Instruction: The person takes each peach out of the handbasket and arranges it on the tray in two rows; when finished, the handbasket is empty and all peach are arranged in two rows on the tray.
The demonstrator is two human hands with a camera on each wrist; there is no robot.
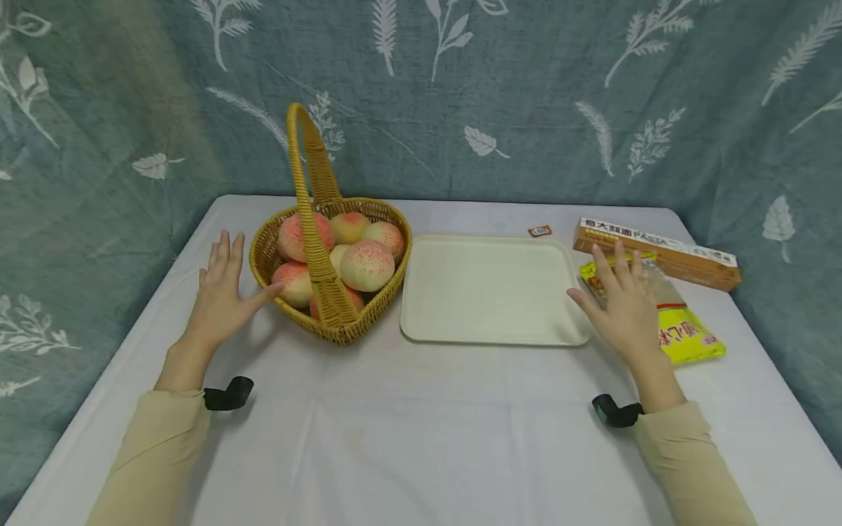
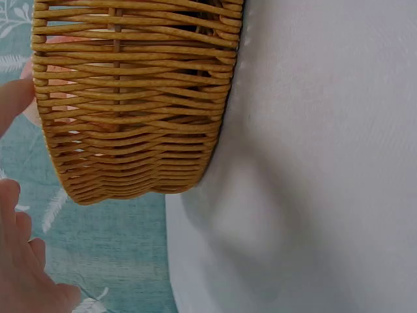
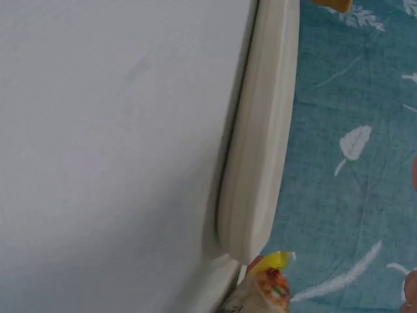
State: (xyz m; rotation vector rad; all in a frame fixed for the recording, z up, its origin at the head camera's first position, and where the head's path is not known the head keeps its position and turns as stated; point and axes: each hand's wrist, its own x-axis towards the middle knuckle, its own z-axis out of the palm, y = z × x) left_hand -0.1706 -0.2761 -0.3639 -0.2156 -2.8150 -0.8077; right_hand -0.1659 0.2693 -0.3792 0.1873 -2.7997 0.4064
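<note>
Both my hands are flat and spread, holding nothing. My left hand (image 1: 220, 296) hovers just beside the basket (image 1: 368, 321), thumb tip near or maybe touching its wicker wall — I cannot tell which, even from the left wrist view, where the weave (image 2: 133, 98) fills the frame and a fingertip (image 2: 13, 104) sits at its edge. My right hand (image 1: 625, 307) is at the right rim of the tray (image 1: 487, 288), thumb close to the edge, fingers lying over the yellow packet (image 1: 691, 336), with the long box (image 1: 658, 252) just behind. The peaches (image 1: 366, 264) are heaped in the basket, on both sides of the tall handle (image 1: 309, 197), and the tray between my hands holds nothing. As I judge it, the work is to lift peaches out and set them on the tray. To do that well, I would go for the top peach nearest the tray, come in from above and clear of the handle, and cup it with curled fingers rather than pinch — they look soft and round, so they could roll. The basket is light wicker, so my left hand should steady its wall while the right one picks. I would put each peach down well inside the rim, not near the edge.
</note>
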